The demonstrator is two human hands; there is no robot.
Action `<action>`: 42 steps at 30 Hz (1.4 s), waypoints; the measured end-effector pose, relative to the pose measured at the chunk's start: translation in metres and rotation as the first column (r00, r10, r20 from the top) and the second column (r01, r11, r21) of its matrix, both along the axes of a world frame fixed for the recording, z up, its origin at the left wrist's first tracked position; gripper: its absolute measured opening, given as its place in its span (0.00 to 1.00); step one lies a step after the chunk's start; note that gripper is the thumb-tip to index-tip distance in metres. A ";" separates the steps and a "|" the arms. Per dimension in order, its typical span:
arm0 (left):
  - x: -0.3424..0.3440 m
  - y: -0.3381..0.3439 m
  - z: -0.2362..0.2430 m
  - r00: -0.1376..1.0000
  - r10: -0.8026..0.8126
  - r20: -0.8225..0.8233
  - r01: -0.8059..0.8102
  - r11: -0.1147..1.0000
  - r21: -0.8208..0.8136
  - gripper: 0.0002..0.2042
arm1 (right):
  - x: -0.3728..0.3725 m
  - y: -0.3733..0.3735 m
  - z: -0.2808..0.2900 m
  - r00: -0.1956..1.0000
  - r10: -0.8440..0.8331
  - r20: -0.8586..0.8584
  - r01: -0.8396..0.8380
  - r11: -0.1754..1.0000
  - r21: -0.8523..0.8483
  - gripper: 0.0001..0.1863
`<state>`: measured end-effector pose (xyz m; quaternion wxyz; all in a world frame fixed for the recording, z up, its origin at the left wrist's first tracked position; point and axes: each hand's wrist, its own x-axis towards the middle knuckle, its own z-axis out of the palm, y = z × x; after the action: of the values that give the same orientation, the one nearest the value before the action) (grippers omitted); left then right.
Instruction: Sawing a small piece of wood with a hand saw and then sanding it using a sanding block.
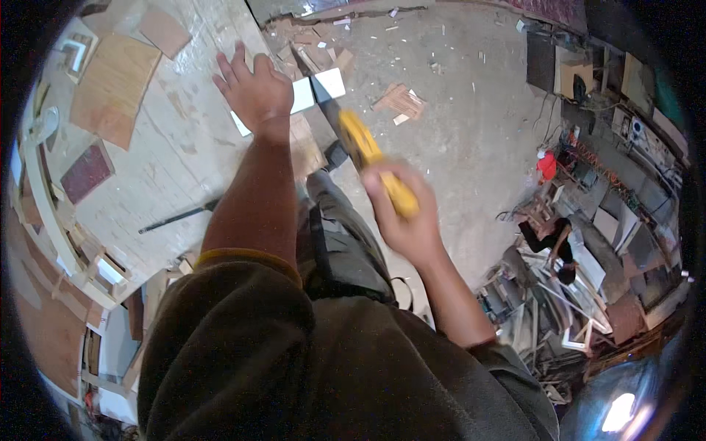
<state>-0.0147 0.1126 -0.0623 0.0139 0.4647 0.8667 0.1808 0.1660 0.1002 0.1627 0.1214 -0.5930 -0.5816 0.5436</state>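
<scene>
A white strip of board [302, 95] lies across the edge of the pale worktable. My left hand [257, 90] rests on it with the fingers spread, covering part of the strip. In my right hand [404, 213] is the yellow handle of a handsaw [359, 138], with the fingers wrapped round it. The dark saw blade [321, 94] crosses the strip just to the right of my left hand, beyond the table edge. Motion blurs my right hand and the rear of the handle.
Wooden panels [118, 84] and a dark red piece [87, 173] lie on the worktable [169, 158]. A thin dark bar [180, 215] sits near my left forearm. Offcuts [399, 101] litter the concrete floor. Another person [555, 246] is at the right among stacked wood and frames.
</scene>
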 end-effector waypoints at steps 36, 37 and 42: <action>-0.008 0.019 0.004 0.979 0.205 0.023 -0.201 0.974 -0.108 0.08 | 0.002 0.020 0.042 0.981 0.186 0.056 -0.190 0.979 0.077 0.15; -0.007 0.021 0.006 0.978 0.207 0.022 -0.204 0.973 -0.110 0.08 | 0.003 0.022 0.038 0.987 0.154 0.036 -0.158 0.973 0.171 0.15; -0.003 0.029 0.007 0.983 0.178 0.039 -0.173 0.980 -0.103 0.07 | -0.021 0.040 0.002 0.992 0.123 0.035 -0.124 0.992 0.039 0.14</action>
<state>-0.0176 0.1415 -0.0551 0.0418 0.3808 0.9116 0.1493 0.1449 0.1404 0.1651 0.0904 -0.5620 -0.6301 0.5283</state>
